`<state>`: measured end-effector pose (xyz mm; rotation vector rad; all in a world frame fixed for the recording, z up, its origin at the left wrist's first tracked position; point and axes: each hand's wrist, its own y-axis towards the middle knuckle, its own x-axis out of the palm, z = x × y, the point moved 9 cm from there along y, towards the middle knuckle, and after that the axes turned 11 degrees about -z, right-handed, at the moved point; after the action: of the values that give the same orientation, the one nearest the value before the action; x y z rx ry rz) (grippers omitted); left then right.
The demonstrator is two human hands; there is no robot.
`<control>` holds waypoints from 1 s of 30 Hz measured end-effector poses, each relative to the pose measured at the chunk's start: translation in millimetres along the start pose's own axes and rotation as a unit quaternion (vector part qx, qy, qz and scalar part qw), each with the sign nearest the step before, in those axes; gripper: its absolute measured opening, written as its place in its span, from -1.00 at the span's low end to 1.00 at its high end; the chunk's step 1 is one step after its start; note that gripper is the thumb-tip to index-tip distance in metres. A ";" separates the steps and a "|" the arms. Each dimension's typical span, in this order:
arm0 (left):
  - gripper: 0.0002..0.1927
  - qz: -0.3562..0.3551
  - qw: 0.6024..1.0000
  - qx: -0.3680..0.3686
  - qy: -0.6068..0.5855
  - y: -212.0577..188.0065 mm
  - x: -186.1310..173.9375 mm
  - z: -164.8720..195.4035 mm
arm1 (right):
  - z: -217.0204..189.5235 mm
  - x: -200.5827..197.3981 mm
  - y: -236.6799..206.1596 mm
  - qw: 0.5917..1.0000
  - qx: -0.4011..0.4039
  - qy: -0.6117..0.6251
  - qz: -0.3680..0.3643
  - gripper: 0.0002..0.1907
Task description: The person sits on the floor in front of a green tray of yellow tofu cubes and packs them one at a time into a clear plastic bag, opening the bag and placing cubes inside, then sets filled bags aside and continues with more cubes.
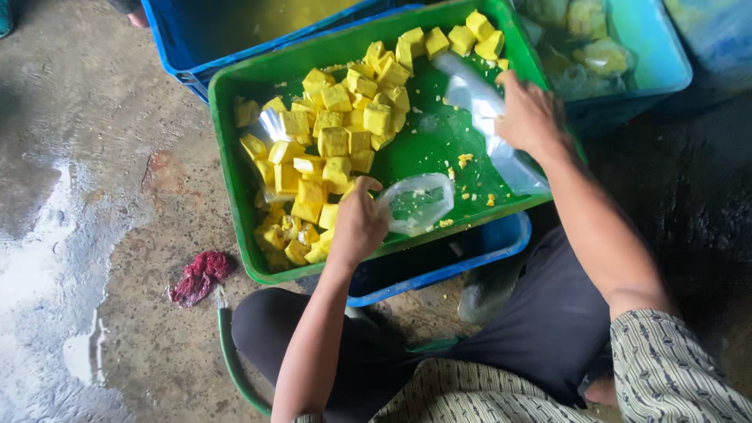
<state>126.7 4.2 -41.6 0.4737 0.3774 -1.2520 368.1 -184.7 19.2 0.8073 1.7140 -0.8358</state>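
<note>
A green plastic tray (227,168) holds several yellow cubes (337,145) heaped on its left half. My left hand (359,223) rests at the tray's near rim and pinches the mouth of a clear plastic bag (419,202), which lies open on the tray floor. My right hand (531,117) is at the tray's right side, gripping a stack of flat clear plastic bags (482,98) that slants down across the rim. More yellow cubes (470,35) sit in the tray's far right corner.
The green tray sits on a blue crate (478,251). Another blue crate (188,47) stands behind it, and a light blue tub (654,47) with filled bags is at the far right. A red cloth (200,276) and green hose (231,356) lie on wet concrete.
</note>
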 end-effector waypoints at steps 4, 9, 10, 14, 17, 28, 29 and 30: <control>-0.70 -0.004 1.000 0.007 -0.020 3.5 -3.0 0.5 | -48.2 -10.5 28.7 0.981 -0.137 -0.025 0.138 -0.24; -0.75 -0.057 0.985 -0.083 -0.138 7.8 -8.3 -18.1 | -152.2 49.6 73.7 0.920 -0.392 0.022 0.001 -0.25; -0.74 -0.064 0.982 -0.082 -0.156 6.8 -10.8 -17.9 | -154.7 56.2 84.0 0.929 -0.367 0.024 -0.024 -0.18; -0.69 -0.076 0.976 -0.075 -0.190 3.6 -24.1 -14.7 | -137.2 57.4 99.3 0.956 -0.289 -0.001 -0.061 -0.21; -0.67 -0.080 0.973 -0.077 -0.204 1.0 -31.6 -12.8 | -115.5 51.4 107.9 0.968 -0.232 -0.017 -0.096 -0.42; -0.68 -0.121 0.966 -0.076 -0.213 1.8 -26.5 -9.3 | -99.1 46.0 99.7 0.976 -0.217 0.006 -0.030 -0.33; -0.70 -0.139 0.967 -0.075 -0.203 2.7 -20.8 -7.1 | -107.5 62.7 99.2 0.970 -0.217 0.067 -0.085 -0.23; -0.71 -0.160 0.966 -0.073 -0.191 2.1 -14.1 -4.9 | -118.5 70.1 96.6 0.968 -0.233 0.045 -0.083 -0.19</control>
<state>124.8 18.8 -38.2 0.0366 0.2202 -1.5805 372.1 -25.3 -34.5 0.3911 1.9751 -0.4753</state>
